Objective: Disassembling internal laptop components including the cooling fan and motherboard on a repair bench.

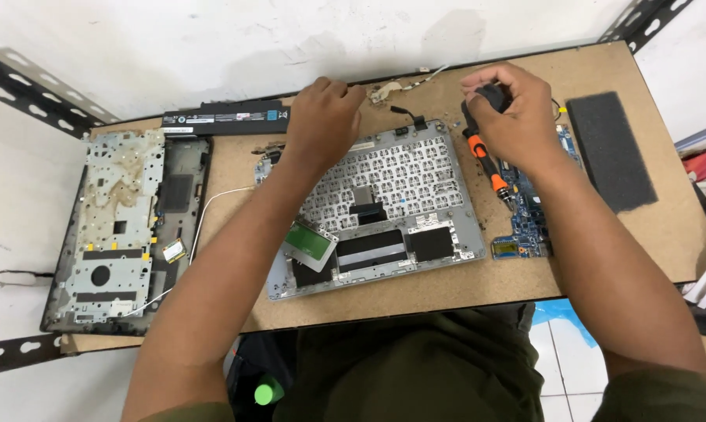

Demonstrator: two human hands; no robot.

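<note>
A grey laptop palmrest and keyboard frame point(400, 227) lies face down at the middle of the brown board table point(462, 289). My left hand point(321, 117) rests with fingers curled on its far left corner. My right hand point(509, 109) grips the black top of an orange and black screwdriver point(486, 160). The screwdriver's tip points down at a blue circuit board point(525, 223) lying just right of the frame. A green and white card point(310, 242) sits on the frame's near left part.
A black laptop base with a metal shield plate point(118, 227) lies at the left edge. A long black battery point(224, 119) sits at the back. A dark foam pad point(611, 148) lies at the right. Small hinges and cables point(396, 90) lie near the wall.
</note>
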